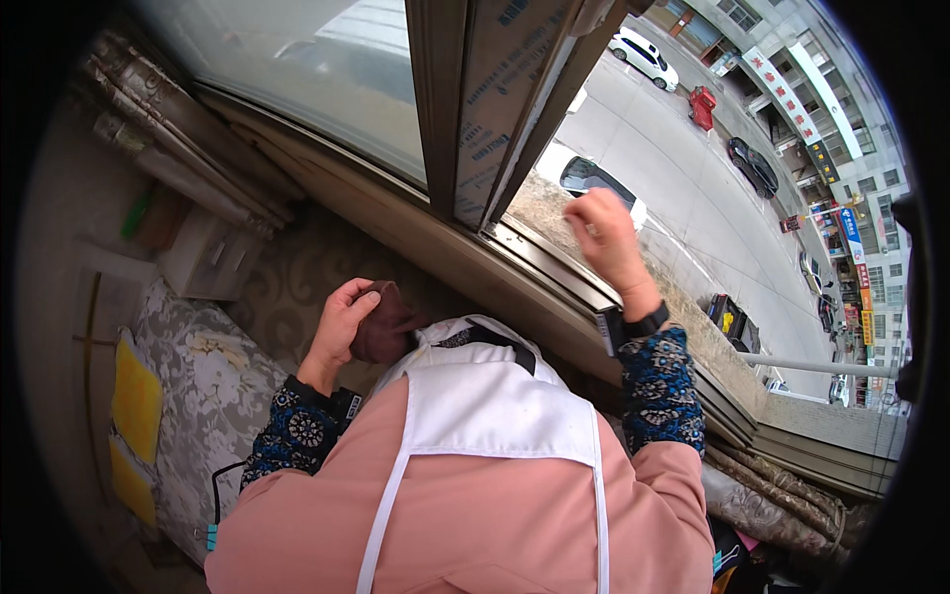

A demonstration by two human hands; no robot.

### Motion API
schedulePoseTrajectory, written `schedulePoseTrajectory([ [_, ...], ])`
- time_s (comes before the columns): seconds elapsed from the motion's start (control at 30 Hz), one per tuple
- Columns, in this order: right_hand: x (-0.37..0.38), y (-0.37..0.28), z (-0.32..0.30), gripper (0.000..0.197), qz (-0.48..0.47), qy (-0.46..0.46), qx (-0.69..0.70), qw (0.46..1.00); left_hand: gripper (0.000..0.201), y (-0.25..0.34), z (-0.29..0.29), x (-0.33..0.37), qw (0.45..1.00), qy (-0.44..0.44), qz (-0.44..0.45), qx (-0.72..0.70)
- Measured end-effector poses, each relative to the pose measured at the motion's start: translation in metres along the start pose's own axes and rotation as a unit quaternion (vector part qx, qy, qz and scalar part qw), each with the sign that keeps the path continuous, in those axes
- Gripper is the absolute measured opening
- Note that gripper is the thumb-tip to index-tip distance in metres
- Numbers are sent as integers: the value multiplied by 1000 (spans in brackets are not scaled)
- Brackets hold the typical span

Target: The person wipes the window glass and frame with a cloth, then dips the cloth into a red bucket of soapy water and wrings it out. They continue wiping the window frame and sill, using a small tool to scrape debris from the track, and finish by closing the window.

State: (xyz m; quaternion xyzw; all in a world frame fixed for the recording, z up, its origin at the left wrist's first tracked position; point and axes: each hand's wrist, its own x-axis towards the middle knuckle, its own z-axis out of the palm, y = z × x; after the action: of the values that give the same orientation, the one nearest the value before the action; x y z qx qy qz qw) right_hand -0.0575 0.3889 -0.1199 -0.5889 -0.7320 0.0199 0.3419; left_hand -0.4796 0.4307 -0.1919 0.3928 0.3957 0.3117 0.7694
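This looks like a bedroom in a home, with a bed [203, 396] under a flowered cover, a small cabinet [210, 259] and curtains [183, 148]. Its window [435, 109] overlooks a street [683, 188].

Indoors, left: grey floral bedspread [203, 406], pale cabinet [213, 259], gathered curtain [176, 170]. Outdoors: street [673, 148] bearing white car [643, 57], red vehicle [702, 107], black car [752, 166]; buildings [853, 109] alongside.

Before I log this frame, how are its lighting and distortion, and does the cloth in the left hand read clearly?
Head view: daylight brightens the road, while the curtain at far left sits dim; the window pane looks hazy and whitish; the buildings lean and bend near the black rim; the brown cloth in the left hand is dark, its outline readable.
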Motion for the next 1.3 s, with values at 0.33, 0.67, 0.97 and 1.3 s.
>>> schedulePoseTrajectory([
  [0.33, -39, 92, -59, 13, 166, -9, -343, 924, 16, -8, -8, -2, 999, 24, 0, 30],
  [0.67, -9, -53, 31, 7, 110, -42, 57, 991, 21, 3, -2, -2, 999, 6, 12, 43],
  [0.97, -40, -96, 10, 20, 170, -125, 95, 973, 23, 18, -4, -2, 999, -11, 47, -6],
  [1.3, -85, -104, 52, 18, 67, -271, 174, 944, 28, -2, 23, 15, 809, -159, 97, 557],
])
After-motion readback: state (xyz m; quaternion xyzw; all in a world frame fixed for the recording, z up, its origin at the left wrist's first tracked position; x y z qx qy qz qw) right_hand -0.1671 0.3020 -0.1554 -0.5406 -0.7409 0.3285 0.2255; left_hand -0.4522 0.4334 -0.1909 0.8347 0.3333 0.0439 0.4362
